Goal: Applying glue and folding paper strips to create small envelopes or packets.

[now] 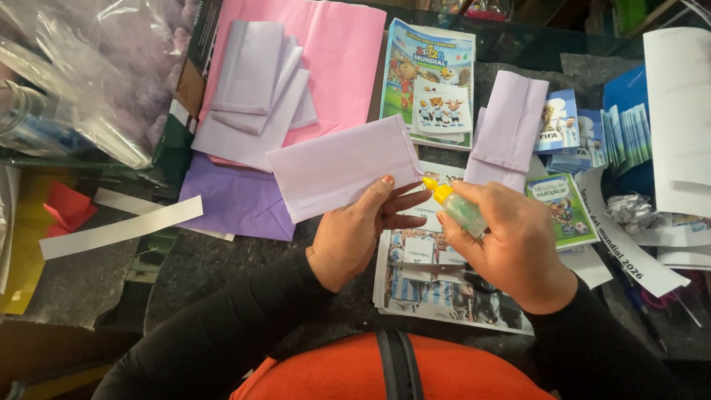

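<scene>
lilac folded paper (344,169), yellow-capped glue bottle (457,206)
</scene>
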